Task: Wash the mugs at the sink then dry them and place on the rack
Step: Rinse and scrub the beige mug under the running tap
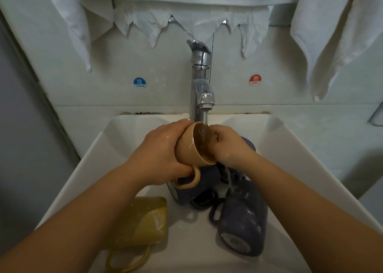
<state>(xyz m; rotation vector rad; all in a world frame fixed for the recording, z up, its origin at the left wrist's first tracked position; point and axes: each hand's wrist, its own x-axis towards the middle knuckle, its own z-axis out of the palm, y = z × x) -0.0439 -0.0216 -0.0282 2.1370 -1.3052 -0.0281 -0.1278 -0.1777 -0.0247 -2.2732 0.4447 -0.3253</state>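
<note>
A tan mug point(192, 148) is held tilted on its side under the running faucet point(202, 82), its mouth facing right and its handle pointing down. My left hand point(159, 148) grips the mug's body from the left. My right hand point(228, 146) holds the rim, fingers curled at the mouth. Water pours into the mug and spills down. Below lie dark blue mugs point(242, 221) on their sides in the white sink point(300, 158). A yellow mug point(145, 221) lies at the sink's front left, partly hidden by my left forearm.
White towels point(331, 34) hang along the wall above the sink, one at each side and a thinner cloth in the middle. Cold and hot stickers flank the faucet. A grey wall edge runs down the left.
</note>
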